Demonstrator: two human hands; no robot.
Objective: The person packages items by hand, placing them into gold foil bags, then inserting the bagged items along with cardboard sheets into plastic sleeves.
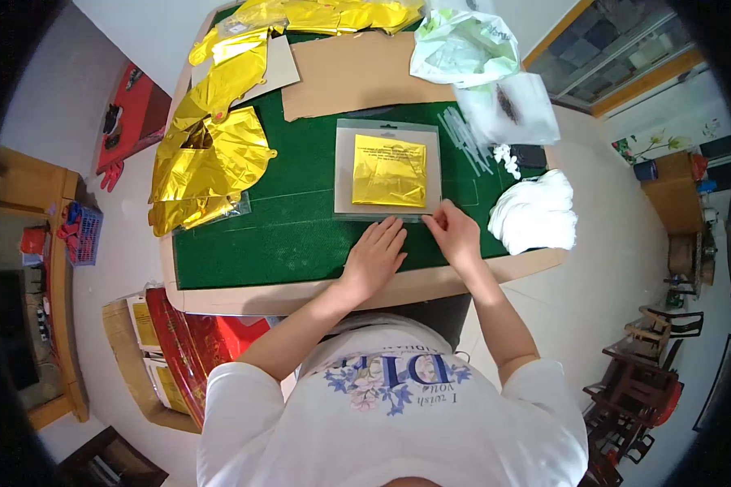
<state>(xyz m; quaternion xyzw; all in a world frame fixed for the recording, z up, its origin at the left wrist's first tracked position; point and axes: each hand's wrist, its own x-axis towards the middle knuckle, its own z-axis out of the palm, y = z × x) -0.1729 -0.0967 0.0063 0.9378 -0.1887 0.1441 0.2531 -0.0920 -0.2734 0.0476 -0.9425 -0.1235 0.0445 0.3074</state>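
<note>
A flat transparent plastic bag [388, 127] with a hang hole at its top lies on the green table cover. Inside it are a pale backing card [343, 166] and a folded gold foil balloon [389, 180] with small printed text. My left hand [375, 253] lies flat, fingers stretched out, with the fingertips at the bag's lower edge. At the lower right corner of the bag, my right hand [455, 234] has its thumb and fingers pinched together on the edge.
Loose gold foil balloons [219, 158] spread along the left and far edges. Behind the bag lies a brown cardboard sheet [357, 73]. To the right are transparent strips [465, 140], a plastic carrier bag [463, 50], a white bundle [534, 213] and small white pieces [508, 160].
</note>
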